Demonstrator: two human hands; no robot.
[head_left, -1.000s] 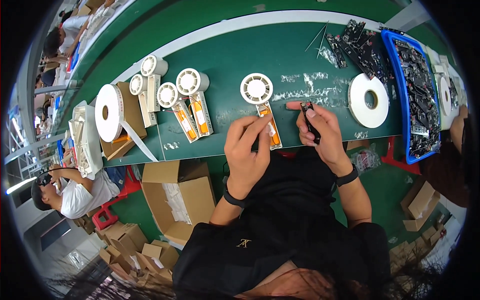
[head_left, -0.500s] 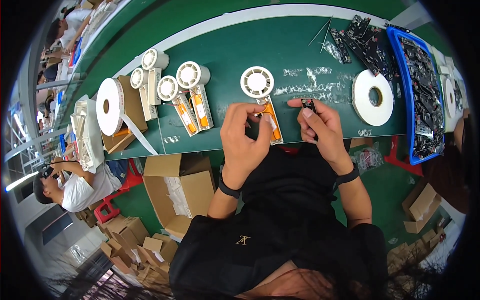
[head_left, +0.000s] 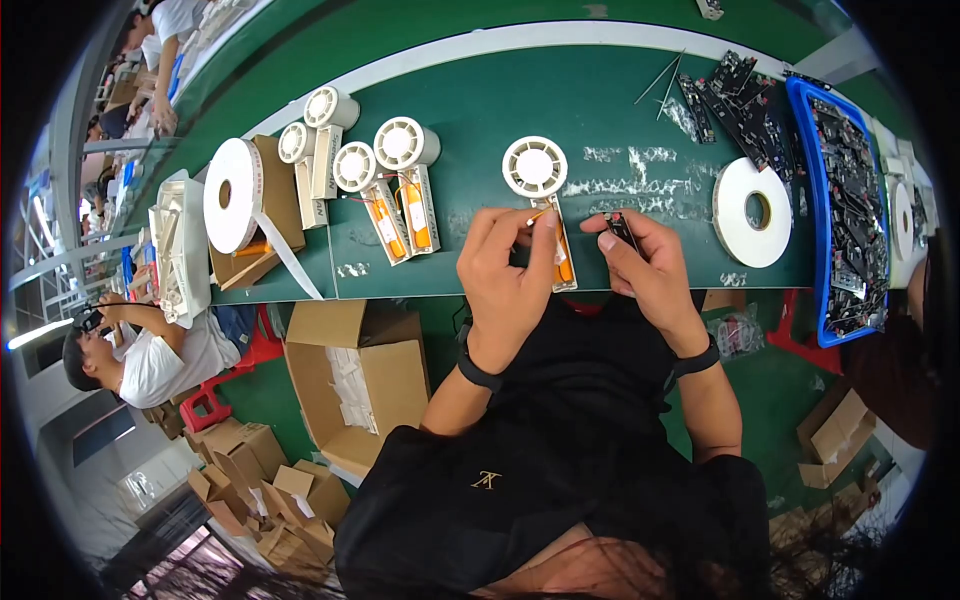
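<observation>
A white handheld fan point(head_left: 534, 166) lies in front of me, its round head away from me and its narrow open handle toward me. Inside the handle sits an orange battery point(head_left: 564, 265), partly covered by my fingers. My left hand point(head_left: 503, 285) is closed in a pinch above the handle, thumb and forefinger gripping the end of the battery lead point(head_left: 540, 215). To its right, my right hand point(head_left: 655, 268) holds a small black circuit board point(head_left: 620, 230) upright between thumb and fingers. A short gap separates the board from the lead.
Other fans with open handles point(head_left: 408, 150) lie to the left, beside a tape roll point(head_left: 232, 190) and a cardboard box point(head_left: 280, 190). At right are another tape roll point(head_left: 735, 215), loose circuit boards point(head_left: 735, 110), tweezers point(head_left: 672, 85) and a blue tray point(head_left: 803, 130) of boards.
My left hand has lifted the lead's end up from the handle and turned it toward the board. My right hand still holds the board, now tilted slightly. The whole view has shifted a little.
</observation>
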